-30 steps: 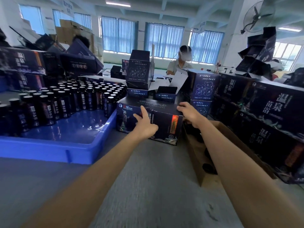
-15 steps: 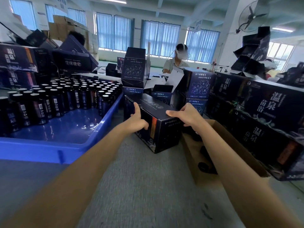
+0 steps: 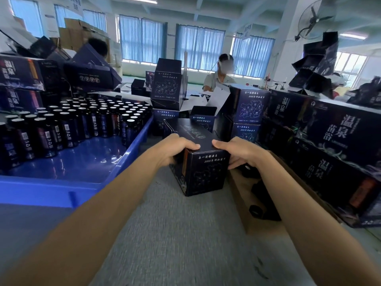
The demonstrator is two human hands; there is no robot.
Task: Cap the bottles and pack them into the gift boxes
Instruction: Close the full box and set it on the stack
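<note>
A long dark gift box point(image 3: 204, 172) lies on the grey table in front of me, its short end facing me. My left hand point(image 3: 175, 150) grips its near left top corner, thumb on the lid. My right hand point(image 3: 240, 151) grips the near right corner the same way. Several dark bottles point(image 3: 86, 122) with silver tops stand in a blue tray point(image 3: 61, 188) to the left. Black caps point(image 3: 256, 210) lie in a cardboard tray point(image 3: 243, 203) under my right forearm.
Closed gift boxes point(image 3: 334, 145) are stacked along the right side and at the far left. Upright and open boxes point(image 3: 168, 85) stand behind the held box. A person point(image 3: 220, 77) sits across the table. Bare grey tabletop point(image 3: 175, 234) lies between my arms.
The gift box has turned from lying broadside to pointing its short end at me and come closer. Both hands shifted from its side and top to its near corners.
</note>
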